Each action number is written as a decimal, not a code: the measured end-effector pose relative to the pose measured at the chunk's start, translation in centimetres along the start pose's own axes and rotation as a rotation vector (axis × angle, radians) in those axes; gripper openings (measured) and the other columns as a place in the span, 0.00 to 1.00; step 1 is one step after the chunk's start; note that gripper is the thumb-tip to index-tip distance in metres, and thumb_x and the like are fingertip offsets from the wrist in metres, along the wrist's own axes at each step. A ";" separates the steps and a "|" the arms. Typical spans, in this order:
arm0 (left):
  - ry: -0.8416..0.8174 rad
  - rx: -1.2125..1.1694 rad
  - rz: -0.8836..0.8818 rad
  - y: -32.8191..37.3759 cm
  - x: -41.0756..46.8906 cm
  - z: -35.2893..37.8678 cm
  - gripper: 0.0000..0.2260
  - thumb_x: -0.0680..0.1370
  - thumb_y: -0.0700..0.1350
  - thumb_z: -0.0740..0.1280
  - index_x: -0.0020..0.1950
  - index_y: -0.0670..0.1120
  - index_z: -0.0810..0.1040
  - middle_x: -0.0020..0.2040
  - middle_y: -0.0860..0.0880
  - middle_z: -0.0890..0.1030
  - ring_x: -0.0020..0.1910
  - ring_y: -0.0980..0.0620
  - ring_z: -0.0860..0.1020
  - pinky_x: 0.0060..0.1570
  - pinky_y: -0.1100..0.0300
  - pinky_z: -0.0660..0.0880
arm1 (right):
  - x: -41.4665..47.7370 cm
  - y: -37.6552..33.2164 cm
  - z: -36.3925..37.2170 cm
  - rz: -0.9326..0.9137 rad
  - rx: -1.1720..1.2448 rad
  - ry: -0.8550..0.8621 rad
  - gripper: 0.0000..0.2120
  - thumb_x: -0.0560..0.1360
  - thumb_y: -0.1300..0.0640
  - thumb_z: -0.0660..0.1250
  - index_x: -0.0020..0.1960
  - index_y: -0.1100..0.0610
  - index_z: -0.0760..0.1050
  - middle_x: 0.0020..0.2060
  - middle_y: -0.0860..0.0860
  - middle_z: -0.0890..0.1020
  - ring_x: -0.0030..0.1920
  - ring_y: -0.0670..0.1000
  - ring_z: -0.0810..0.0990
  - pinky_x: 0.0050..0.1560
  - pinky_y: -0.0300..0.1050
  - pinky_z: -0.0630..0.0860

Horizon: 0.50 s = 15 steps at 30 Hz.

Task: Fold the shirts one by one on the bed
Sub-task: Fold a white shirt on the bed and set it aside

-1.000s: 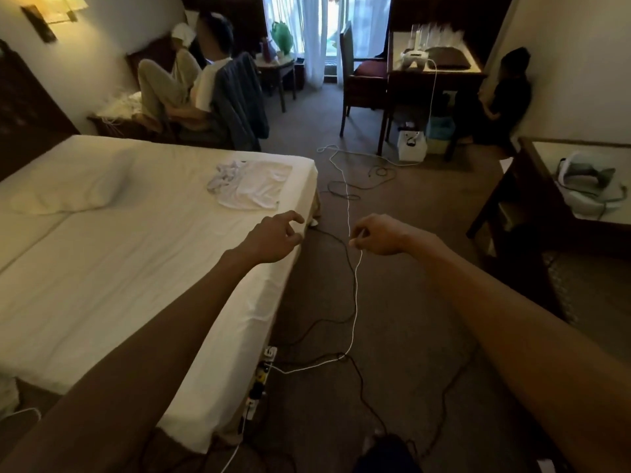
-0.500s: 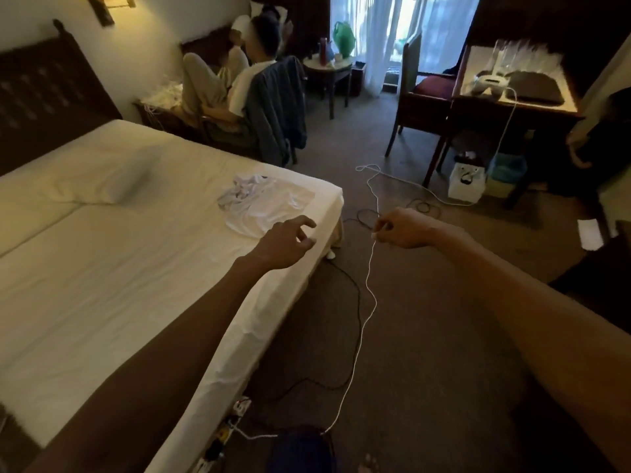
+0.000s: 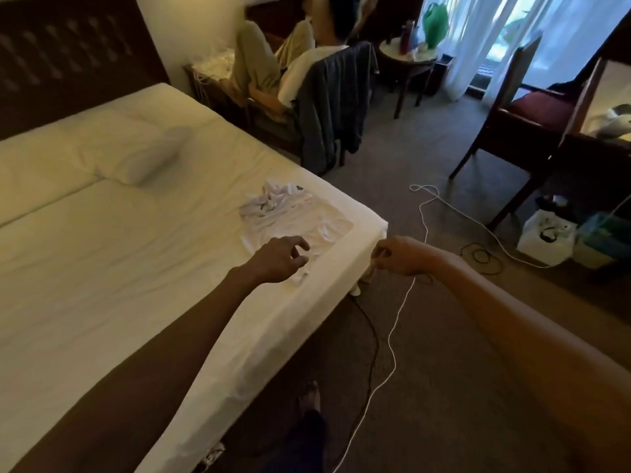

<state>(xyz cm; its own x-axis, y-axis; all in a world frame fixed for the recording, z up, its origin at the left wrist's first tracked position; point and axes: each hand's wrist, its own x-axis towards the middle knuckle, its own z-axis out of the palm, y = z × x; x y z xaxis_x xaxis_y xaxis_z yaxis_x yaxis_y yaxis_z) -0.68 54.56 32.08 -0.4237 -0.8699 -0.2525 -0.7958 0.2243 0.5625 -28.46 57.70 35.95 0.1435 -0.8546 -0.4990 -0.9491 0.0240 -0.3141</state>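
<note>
Left hand (image 3: pixel 278 259): over the bed (image 3: pixel 102 268) near its corner, fingers loosely curved and spread, holding nothing. Fingertips sit at the near edge of the white shirts (image 3: pixel 293 220); can't confirm contact. Right hand (image 3: pixel 401 256): off the mattress just past that corner, thumb and forefinger pinching a thin white cable (image 3: pixel 390 336) that hangs to the carpet and also trails away across the floor. Black cable (image 3: pixel 376 339) lies on the carpet right beside it. Shirts: unfolded, on the bed by the corner, one spread roughly flat, a crumpled bunch at its far-left edge. Pillow (image 3: pixel 136 155) further up the bed. Containers: white bag (image 3: pixel 546 233) on the floor at right near a red-seat chair (image 3: pixel 532 110), contents not readable; teal bin (image 3: pixel 604 233) just beside it, contents not visible. Far: green bag (image 3: pixel 435 23) on a small round table (image 3: pixel 409 56) with bottles.
</note>
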 end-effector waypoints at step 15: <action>-0.126 -0.020 -0.318 -11.4 23.3 2.4 0.11 0.81 0.53 0.65 0.62 0.52 0.77 0.50 0.51 0.83 0.49 0.49 0.80 0.47 0.52 0.77 | 31.6 3.8 -1.1 -0.046 0.037 -0.300 0.13 0.80 0.48 0.65 0.58 0.55 0.77 0.54 0.54 0.82 0.52 0.54 0.81 0.56 0.53 0.79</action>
<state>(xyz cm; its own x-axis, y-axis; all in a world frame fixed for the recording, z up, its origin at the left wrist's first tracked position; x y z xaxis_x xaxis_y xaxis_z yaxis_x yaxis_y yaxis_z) -2.53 32.78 17.92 -0.2068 -0.8334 -0.5125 -0.8885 -0.0594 0.4550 -27.84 30.25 19.88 0.2681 -0.6637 -0.6983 -0.9294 0.0126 -0.3688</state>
